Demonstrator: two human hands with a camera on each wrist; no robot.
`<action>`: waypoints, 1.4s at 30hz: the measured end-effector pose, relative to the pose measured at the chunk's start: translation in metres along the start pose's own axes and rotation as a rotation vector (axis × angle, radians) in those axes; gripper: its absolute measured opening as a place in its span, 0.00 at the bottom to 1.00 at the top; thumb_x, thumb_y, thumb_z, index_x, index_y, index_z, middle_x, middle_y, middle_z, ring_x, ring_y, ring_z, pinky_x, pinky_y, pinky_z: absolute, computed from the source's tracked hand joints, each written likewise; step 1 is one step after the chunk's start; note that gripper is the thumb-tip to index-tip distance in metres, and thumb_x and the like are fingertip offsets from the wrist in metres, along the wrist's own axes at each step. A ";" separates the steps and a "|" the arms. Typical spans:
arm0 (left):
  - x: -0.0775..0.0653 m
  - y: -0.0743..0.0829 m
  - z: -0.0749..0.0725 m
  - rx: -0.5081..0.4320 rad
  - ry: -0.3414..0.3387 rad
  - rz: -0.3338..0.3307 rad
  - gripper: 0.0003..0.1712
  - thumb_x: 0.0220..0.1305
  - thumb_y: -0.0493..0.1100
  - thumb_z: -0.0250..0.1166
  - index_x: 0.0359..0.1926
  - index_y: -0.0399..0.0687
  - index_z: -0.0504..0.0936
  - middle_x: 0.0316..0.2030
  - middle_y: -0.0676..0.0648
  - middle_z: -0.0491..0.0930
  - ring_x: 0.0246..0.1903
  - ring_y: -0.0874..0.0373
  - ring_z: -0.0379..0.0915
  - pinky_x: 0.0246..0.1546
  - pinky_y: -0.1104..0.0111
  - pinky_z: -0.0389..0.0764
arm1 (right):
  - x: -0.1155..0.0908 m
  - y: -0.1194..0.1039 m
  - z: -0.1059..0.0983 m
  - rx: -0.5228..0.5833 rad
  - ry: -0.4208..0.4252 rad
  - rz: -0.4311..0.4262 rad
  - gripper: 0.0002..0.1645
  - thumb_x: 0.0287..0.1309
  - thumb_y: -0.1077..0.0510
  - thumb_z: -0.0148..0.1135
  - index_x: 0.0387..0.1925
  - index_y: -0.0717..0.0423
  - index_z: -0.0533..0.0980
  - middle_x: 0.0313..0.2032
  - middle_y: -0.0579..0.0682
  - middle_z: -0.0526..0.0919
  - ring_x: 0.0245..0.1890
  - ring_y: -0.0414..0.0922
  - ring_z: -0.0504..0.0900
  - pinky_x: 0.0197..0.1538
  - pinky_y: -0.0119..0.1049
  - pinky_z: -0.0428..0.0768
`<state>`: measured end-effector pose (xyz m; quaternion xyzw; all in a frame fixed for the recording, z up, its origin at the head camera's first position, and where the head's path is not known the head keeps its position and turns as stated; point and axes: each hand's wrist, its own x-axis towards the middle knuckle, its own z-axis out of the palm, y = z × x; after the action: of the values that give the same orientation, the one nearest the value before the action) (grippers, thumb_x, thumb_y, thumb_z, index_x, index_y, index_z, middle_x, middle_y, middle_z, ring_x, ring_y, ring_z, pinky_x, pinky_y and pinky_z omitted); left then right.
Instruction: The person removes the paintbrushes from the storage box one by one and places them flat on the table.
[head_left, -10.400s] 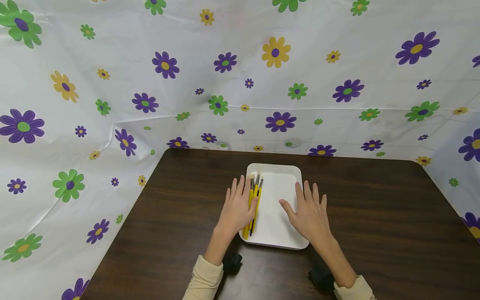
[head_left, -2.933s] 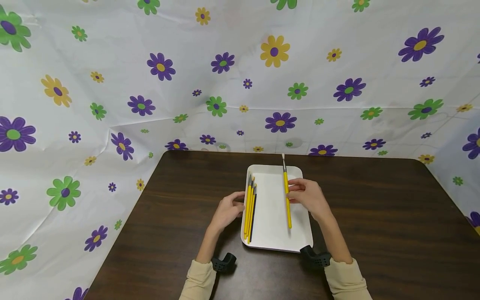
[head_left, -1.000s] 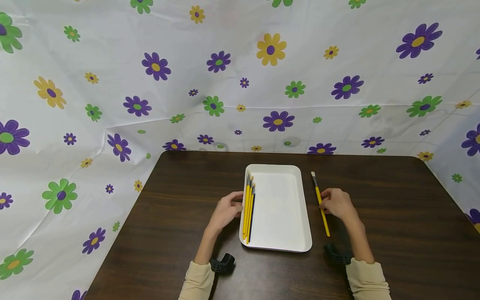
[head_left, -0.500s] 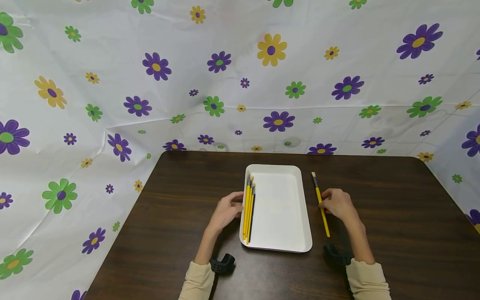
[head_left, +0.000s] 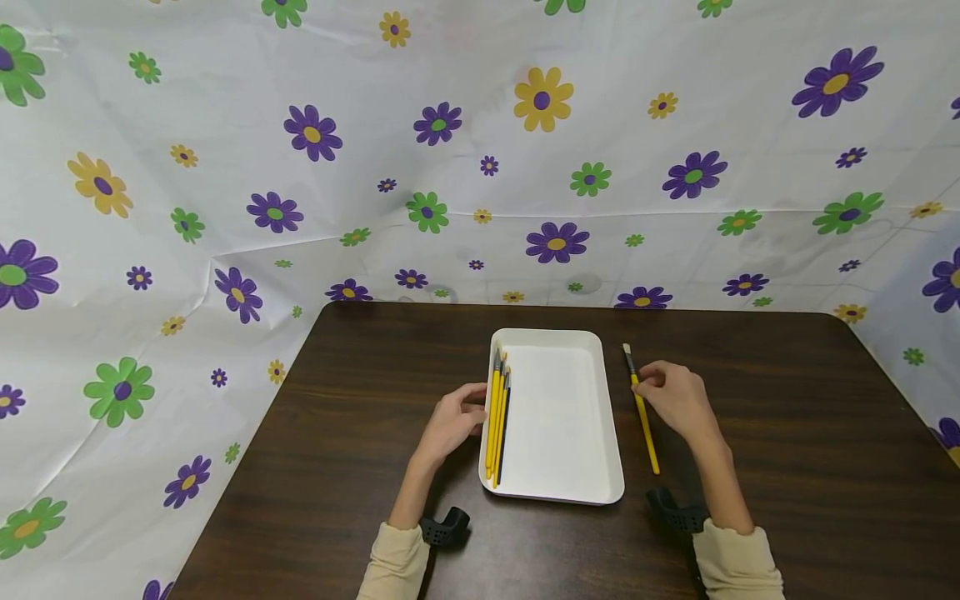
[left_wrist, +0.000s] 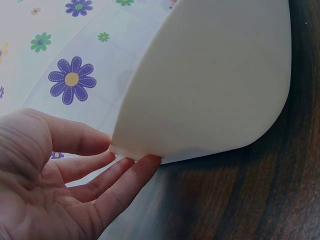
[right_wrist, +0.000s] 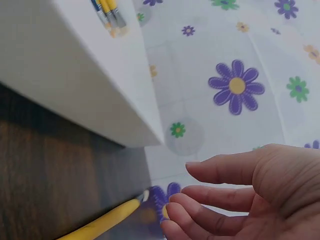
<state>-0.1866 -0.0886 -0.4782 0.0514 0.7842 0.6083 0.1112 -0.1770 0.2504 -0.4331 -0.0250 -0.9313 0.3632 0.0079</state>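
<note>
A white rectangular tray (head_left: 564, 421) rests on the table, with several slim paintbrushes (head_left: 494, 427), mostly yellow-handled, along its left side. My left hand (head_left: 448, 423) holds the tray's left edge; in the left wrist view its thumb is at the rim and its fingers are against the outer wall (left_wrist: 215, 80). A single yellow paintbrush (head_left: 647, 429) lies on the table right of the tray, pale bristles pointing away from me. Beside it hovers my right hand (head_left: 682, 404), its thumb and loosely bent fingers apart with nothing between them in the right wrist view.
The dark wood table (head_left: 360, 400) reaches back to a white flowered cloth (head_left: 450, 167) that also hangs along the sides. A black wrist mount (head_left: 447, 527) sits on the left wrist, another mount (head_left: 675, 510) on the right.
My right hand first took one paintbrush out of the tray and set it down to the right. Since half a second ago it has let go and slid slightly away. The left hand stays put.
</note>
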 end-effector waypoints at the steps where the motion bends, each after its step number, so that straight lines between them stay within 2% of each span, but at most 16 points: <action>1: 0.000 0.000 0.000 0.002 0.000 -0.001 0.27 0.66 0.31 0.62 0.67 0.34 0.77 0.59 0.35 0.80 0.47 0.47 0.84 0.42 0.58 0.88 | -0.001 -0.002 -0.001 0.005 0.006 -0.009 0.20 0.67 0.62 0.64 0.51 0.77 0.77 0.39 0.67 0.85 0.37 0.58 0.82 0.42 0.52 0.83; 7: -0.001 0.002 0.000 0.010 0.002 -0.006 0.27 0.66 0.32 0.62 0.67 0.33 0.77 0.59 0.35 0.80 0.46 0.47 0.85 0.42 0.59 0.88 | -0.007 -0.019 -0.005 0.038 0.015 -0.037 0.21 0.68 0.60 0.64 0.52 0.76 0.78 0.41 0.67 0.84 0.40 0.60 0.82 0.42 0.53 0.83; 14: -0.002 0.004 0.000 0.016 0.001 -0.002 0.27 0.66 0.32 0.62 0.67 0.33 0.76 0.58 0.34 0.81 0.45 0.48 0.85 0.42 0.59 0.88 | -0.013 -0.036 0.001 0.089 0.017 -0.058 0.20 0.68 0.60 0.64 0.54 0.73 0.79 0.42 0.63 0.84 0.44 0.60 0.83 0.42 0.45 0.83; 19: -0.002 0.004 0.000 0.017 -0.001 -0.003 0.27 0.66 0.32 0.62 0.67 0.32 0.76 0.59 0.34 0.80 0.46 0.47 0.84 0.42 0.59 0.88 | -0.016 -0.048 0.007 0.115 0.016 -0.065 0.21 0.67 0.61 0.65 0.56 0.73 0.78 0.44 0.64 0.84 0.45 0.60 0.83 0.46 0.50 0.85; 21: -0.002 0.004 0.000 0.018 0.000 -0.003 0.27 0.66 0.32 0.62 0.67 0.33 0.76 0.60 0.34 0.80 0.46 0.47 0.84 0.42 0.59 0.88 | -0.016 -0.052 0.009 0.128 0.017 -0.069 0.21 0.67 0.62 0.65 0.56 0.73 0.77 0.44 0.64 0.84 0.44 0.58 0.83 0.45 0.47 0.85; 25: -0.002 0.004 0.000 0.018 0.003 -0.007 0.27 0.66 0.32 0.62 0.67 0.33 0.76 0.59 0.34 0.80 0.46 0.47 0.84 0.42 0.59 0.88 | -0.017 -0.059 0.014 0.172 0.011 -0.073 0.21 0.67 0.62 0.65 0.57 0.73 0.77 0.43 0.62 0.84 0.40 0.54 0.85 0.40 0.33 0.83; 28: -0.001 0.003 0.000 0.016 0.004 -0.009 0.27 0.66 0.32 0.62 0.67 0.34 0.76 0.59 0.34 0.80 0.46 0.47 0.85 0.42 0.59 0.88 | -0.017 -0.063 0.019 0.208 0.001 -0.072 0.21 0.67 0.63 0.65 0.57 0.73 0.77 0.42 0.62 0.85 0.38 0.54 0.87 0.37 0.28 0.81; 34: -0.001 0.002 0.000 0.015 0.005 -0.008 0.27 0.66 0.32 0.63 0.66 0.34 0.77 0.60 0.35 0.80 0.46 0.47 0.84 0.43 0.58 0.88 | -0.017 -0.069 0.030 0.245 -0.006 -0.066 0.20 0.66 0.64 0.65 0.55 0.73 0.78 0.40 0.61 0.84 0.37 0.57 0.88 0.37 0.31 0.82; 42: -0.001 0.002 0.000 0.012 0.005 -0.015 0.27 0.65 0.32 0.63 0.66 0.34 0.77 0.58 0.35 0.81 0.45 0.48 0.84 0.42 0.59 0.88 | -0.016 -0.076 0.051 0.287 -0.043 -0.054 0.19 0.63 0.66 0.67 0.53 0.74 0.78 0.35 0.58 0.83 0.28 0.49 0.86 0.33 0.34 0.86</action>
<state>-0.1860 -0.0878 -0.4763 0.0448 0.7886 0.6028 0.1133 -0.1656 0.1591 -0.4191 0.0089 -0.8701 0.4928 0.0013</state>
